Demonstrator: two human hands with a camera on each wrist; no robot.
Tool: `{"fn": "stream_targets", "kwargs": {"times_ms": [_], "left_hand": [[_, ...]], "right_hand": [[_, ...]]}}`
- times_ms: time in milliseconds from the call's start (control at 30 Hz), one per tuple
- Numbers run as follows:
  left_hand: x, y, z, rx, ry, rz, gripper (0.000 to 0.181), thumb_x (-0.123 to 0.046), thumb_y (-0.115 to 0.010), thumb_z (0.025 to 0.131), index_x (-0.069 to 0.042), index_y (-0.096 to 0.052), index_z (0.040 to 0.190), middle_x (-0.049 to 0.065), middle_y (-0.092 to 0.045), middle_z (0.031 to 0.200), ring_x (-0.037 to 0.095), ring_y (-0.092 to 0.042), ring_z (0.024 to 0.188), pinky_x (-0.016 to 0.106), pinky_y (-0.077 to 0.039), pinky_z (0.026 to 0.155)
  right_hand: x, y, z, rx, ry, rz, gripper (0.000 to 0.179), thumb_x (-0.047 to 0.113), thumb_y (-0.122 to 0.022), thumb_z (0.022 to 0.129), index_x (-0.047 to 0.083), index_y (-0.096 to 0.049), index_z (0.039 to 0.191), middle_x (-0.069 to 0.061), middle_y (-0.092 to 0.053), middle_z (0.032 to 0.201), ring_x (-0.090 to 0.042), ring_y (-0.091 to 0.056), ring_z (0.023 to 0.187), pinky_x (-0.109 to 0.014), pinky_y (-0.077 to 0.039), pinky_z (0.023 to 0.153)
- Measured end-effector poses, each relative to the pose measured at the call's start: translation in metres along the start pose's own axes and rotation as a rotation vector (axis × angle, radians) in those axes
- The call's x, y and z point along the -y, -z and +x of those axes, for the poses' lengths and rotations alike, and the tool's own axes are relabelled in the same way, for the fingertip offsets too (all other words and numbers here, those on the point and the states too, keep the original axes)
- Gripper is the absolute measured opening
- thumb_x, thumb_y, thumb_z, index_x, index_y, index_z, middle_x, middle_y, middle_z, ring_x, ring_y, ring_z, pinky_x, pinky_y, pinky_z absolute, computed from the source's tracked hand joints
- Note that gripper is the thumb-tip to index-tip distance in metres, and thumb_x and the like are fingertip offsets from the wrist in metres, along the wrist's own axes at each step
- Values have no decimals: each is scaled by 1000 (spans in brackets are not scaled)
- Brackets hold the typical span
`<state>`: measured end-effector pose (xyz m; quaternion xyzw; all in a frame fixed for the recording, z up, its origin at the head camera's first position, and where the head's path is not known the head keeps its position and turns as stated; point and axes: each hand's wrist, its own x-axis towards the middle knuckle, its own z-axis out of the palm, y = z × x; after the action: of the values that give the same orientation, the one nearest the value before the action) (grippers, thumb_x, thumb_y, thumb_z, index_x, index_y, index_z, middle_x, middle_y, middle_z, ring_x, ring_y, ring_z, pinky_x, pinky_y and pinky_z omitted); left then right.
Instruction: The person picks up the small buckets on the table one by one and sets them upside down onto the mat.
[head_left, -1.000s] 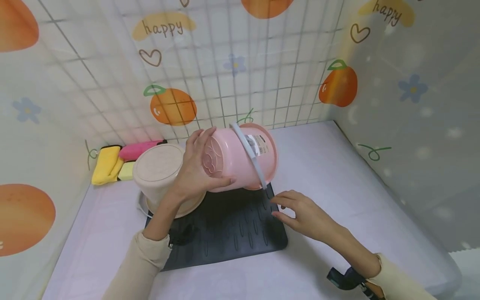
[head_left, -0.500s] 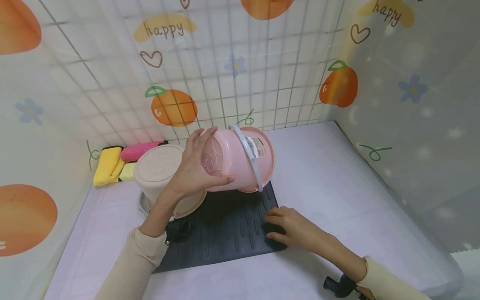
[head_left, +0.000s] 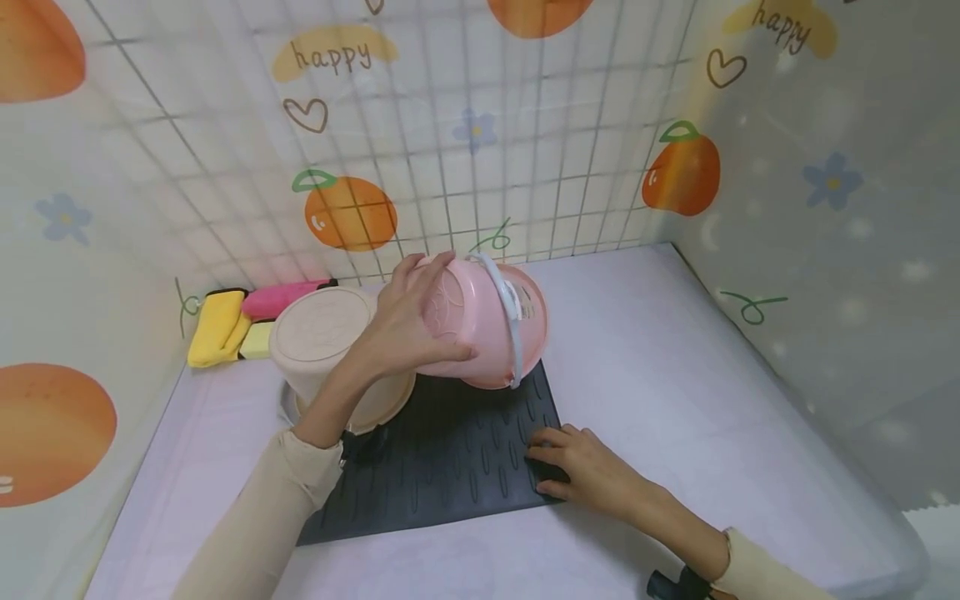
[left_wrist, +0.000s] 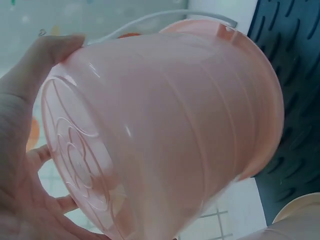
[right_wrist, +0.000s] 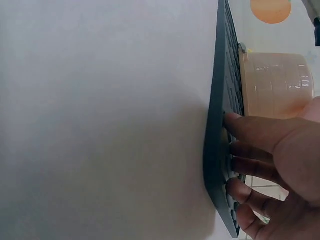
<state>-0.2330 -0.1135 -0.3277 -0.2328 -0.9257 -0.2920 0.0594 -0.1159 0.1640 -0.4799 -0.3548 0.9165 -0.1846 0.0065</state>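
My left hand (head_left: 401,321) grips a pink plastic bucket (head_left: 491,321) round its base, thumb along the near side. The bucket is tipped on its side over the black ribbed mat (head_left: 465,450), with its mouth facing right and slightly down. Its pale grey handle (head_left: 516,325) hangs across the body. In the left wrist view the moulded base (left_wrist: 82,155) shows in the palm. My right hand (head_left: 588,467) is at the mat's front right corner; in the right wrist view its bent fingertips (right_wrist: 240,190) touch the ribbed surface. The bucket's inside is hidden.
A beige bucket (head_left: 318,329) stands upside down on the mat's left part, partly behind my left forearm. Folded yellow (head_left: 217,329) and pink cloths (head_left: 281,300) lie at the back left beside a pale yellow block (head_left: 257,342). A printed curtain (head_left: 465,83) hangs behind the table.
My right hand has moved down from beside the bucket's handle to the mat's front right corner. The pink bucket's mouth has dipped a little, and its label has turned partly behind the handle.
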Motion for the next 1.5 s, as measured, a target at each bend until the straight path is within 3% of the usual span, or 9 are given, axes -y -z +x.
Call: {"fn": "stream_targets", "kwargs": {"times_ms": [233,467,667,933,1133,1333,1500], "left_hand": [[1,-5,14,111,-7,93,115,-61,-83,66,-34,-22,159,15,-11,163,42,-16,145,64,-24,107],[1,-9,23,172,6,101,114,-61,-81,69,-33,-18,160,17,-9,163,45,-15,145,65,-18,111],[1,-5,31,217,18,99,115,-60,-81,70,-32,-15,161,17,-9,163,44,-18,144,66,-24,108],[-1,3,36,253,59,108,115,-60,-81,71,-33,-15,161,18,-7,163,55,-21,139,71,-25,105],[1,7,37,279,71,131,115,-59,-82,70,-32,-17,161,19,-7,163,45,-14,147,71,-16,109],[4,5,41,313,40,151,115,-56,-82,71,-28,-17,161,19,-11,162,34,-9,150,71,-10,110],[4,0,44,313,22,155,115,-58,-81,72,-25,-17,161,20,-10,163,35,-8,150,70,-7,111]], "right_hand": [[-1,-5,-1,-2,-5,25,43,32,-79,88,9,-71,124,-1,-59,128,-21,-56,112,-38,-48,83],[0,-7,-2,10,-30,38,44,35,-77,89,12,-71,125,1,-58,130,-19,-54,114,-37,-47,84],[0,-6,-1,-4,-8,29,43,33,-78,88,10,-71,124,0,-59,129,-21,-55,113,-39,-47,83],[0,-8,-1,-27,21,17,44,32,-79,88,10,-71,124,-2,-59,129,-22,-56,111,-39,-48,82],[-1,-6,-2,-37,13,4,43,31,-80,87,10,-71,123,-2,-59,128,-21,-56,110,-38,-47,81],[-2,-5,-2,-22,-1,4,43,31,-79,88,9,-71,124,-3,-59,129,-22,-56,110,-37,-47,80],[-3,-5,-3,-29,-9,5,43,31,-78,88,9,-70,124,-3,-58,130,-22,-55,109,-37,-46,79]]}}
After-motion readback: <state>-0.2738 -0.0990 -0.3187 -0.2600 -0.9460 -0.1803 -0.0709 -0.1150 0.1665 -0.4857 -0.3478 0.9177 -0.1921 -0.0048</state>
